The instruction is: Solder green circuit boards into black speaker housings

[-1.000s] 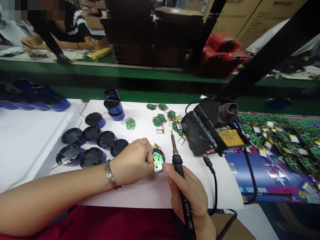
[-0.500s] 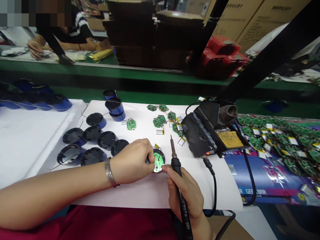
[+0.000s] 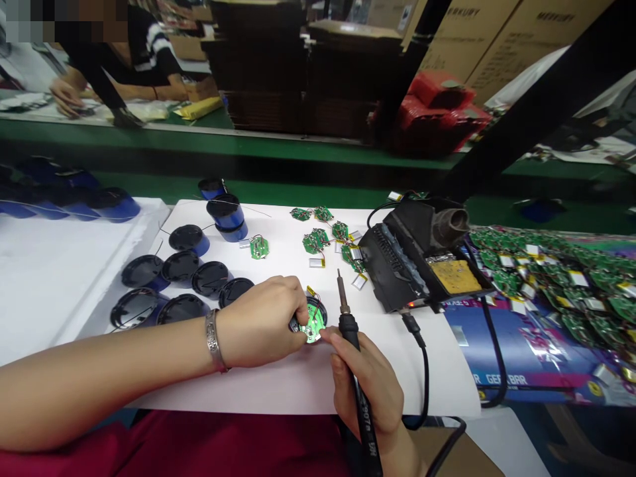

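Note:
My left hand (image 3: 271, 321) is closed, its fingertips pinching the left edge of a green circuit board (image 3: 314, 326) that sits over a round black housing (image 3: 324, 309). A small battery end with yellow tape (image 3: 311, 291) and thin wires shows at the board's upper edge. My right hand (image 3: 370, 381) is wrapped round a black soldering iron (image 3: 350, 324), its metal tip pointing up and away from the board. The thumb and forefinger of that hand reach the board's right edge. Part of the board and housing lies behind my left fingers.
Several blue-and-black round housings (image 3: 186, 266) stand at the left. Loose boards with batteries (image 3: 317, 241) lie beyond my hands. A soldering station (image 3: 397, 258) with a yellow sponge (image 3: 454, 277) stands right, near many boards (image 3: 571, 285). A co-worker's hand (image 3: 67, 96) works across the bench.
The whole view shifts slightly. Both hands stay at the circuit board, and the soldering iron keeps nearly the same pose in my right hand.

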`<state>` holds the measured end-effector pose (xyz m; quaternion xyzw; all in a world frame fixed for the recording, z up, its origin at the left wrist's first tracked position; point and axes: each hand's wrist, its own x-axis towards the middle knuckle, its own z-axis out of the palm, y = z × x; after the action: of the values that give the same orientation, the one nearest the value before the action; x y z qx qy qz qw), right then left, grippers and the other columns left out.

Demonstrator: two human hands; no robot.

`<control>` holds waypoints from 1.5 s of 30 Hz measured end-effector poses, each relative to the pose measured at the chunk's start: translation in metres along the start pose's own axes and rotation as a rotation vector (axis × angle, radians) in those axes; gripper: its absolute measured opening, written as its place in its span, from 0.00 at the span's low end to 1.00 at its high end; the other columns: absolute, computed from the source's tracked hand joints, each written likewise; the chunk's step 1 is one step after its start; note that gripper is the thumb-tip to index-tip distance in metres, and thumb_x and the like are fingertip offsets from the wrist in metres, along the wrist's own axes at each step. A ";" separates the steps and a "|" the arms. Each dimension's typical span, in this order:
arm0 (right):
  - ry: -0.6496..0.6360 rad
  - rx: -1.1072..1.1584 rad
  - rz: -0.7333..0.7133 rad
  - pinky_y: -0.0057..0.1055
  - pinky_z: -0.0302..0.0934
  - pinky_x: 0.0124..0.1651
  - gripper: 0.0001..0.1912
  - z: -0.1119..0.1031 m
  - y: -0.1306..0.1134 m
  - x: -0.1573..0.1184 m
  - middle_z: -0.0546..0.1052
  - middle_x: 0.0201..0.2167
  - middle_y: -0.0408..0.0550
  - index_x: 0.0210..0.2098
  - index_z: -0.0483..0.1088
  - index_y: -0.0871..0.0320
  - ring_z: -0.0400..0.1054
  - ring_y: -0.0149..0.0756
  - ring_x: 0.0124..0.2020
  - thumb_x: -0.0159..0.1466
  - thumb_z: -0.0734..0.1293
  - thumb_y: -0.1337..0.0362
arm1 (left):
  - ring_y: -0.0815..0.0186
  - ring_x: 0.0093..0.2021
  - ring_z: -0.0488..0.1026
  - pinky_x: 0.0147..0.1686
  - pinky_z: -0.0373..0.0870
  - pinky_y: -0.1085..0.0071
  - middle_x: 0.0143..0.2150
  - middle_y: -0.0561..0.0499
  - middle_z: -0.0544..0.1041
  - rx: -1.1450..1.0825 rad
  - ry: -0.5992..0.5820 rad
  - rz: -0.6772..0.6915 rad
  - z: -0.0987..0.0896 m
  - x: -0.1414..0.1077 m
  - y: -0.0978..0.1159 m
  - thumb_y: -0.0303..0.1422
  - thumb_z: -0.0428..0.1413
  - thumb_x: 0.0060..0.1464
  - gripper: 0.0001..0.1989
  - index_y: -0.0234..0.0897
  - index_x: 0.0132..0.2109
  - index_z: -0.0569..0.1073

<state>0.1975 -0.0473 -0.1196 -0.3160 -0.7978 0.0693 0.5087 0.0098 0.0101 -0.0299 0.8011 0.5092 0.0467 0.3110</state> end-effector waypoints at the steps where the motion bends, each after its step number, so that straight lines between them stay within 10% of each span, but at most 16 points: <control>1: 0.000 0.001 0.002 0.36 0.73 0.43 0.27 0.000 0.000 0.000 0.79 0.43 0.59 0.61 0.62 0.65 0.74 0.39 0.46 0.62 0.61 0.81 | 0.62 0.40 0.71 0.39 0.67 0.69 0.38 0.50 0.74 0.001 0.003 0.002 0.000 0.000 0.000 0.29 0.59 0.48 0.03 0.37 0.33 0.76; 14: 0.022 -0.079 0.026 0.35 0.72 0.47 0.24 -0.002 -0.001 -0.002 0.80 0.42 0.55 0.59 0.64 0.64 0.76 0.37 0.45 0.64 0.62 0.78 | 0.64 0.38 0.72 0.38 0.67 0.71 0.39 0.49 0.75 -0.030 0.110 0.062 0.011 -0.003 -0.003 0.23 0.56 0.48 0.08 0.35 0.25 0.76; 22: 0.268 -0.049 0.377 0.32 0.72 0.43 0.19 -0.014 -0.010 0.057 0.82 0.31 0.42 0.59 0.68 0.56 0.77 0.33 0.33 0.68 0.63 0.67 | 0.62 0.43 0.73 0.42 0.69 0.70 0.41 0.48 0.75 -0.109 0.126 -0.003 0.013 -0.006 -0.003 0.21 0.57 0.46 0.07 0.36 0.27 0.78; 30: 0.420 0.562 0.794 0.26 0.70 0.28 0.12 0.035 0.038 0.125 0.78 0.24 0.43 0.37 0.78 0.58 0.74 0.32 0.25 0.55 0.75 0.59 | 0.61 0.45 0.74 0.46 0.70 0.69 0.42 0.47 0.75 -0.180 0.159 -0.003 0.019 -0.006 -0.007 0.20 0.57 0.43 0.08 0.35 0.26 0.78; 45: 0.360 0.839 0.917 0.34 0.75 0.33 0.16 0.074 0.064 0.113 0.81 0.27 0.49 0.38 0.74 0.62 0.78 0.38 0.28 0.56 0.73 0.58 | 0.61 0.42 0.74 0.44 0.72 0.68 0.41 0.48 0.75 -0.204 0.185 -0.004 0.021 -0.006 -0.010 0.21 0.58 0.42 0.06 0.36 0.26 0.78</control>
<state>0.1299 0.0838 -0.0953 -0.4059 -0.3892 0.5316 0.6334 0.0076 -0.0022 -0.0508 0.7564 0.5300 0.1715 0.3428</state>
